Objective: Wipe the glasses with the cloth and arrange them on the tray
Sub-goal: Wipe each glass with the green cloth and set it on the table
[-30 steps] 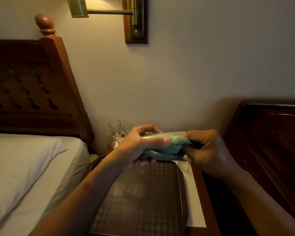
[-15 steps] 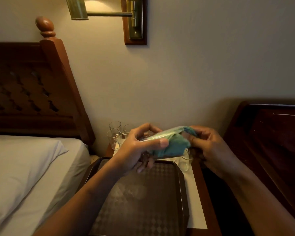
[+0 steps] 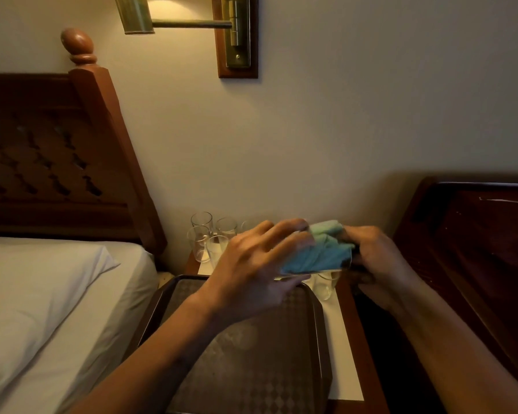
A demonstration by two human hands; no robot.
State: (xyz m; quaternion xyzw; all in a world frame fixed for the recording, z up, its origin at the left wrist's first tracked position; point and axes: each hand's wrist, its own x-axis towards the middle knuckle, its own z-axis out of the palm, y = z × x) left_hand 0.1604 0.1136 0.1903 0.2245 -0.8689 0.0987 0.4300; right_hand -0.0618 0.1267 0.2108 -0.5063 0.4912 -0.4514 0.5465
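The left hand (image 3: pixel 257 264) has rolled over, its back now to the camera, fingers curled round the glass (image 3: pixel 326 268); the glass lies sideways in the air above the far edge of the tray (image 3: pixel 323 321); the cloth (image 3: pixel 317 249) is stuffed inside it; the right hand (image 3: pixel 377 261) grips the cloth's end past the tray's far right corner; spare glasses (image 3: pixel 198 243) stand behind the tray's far left corner.
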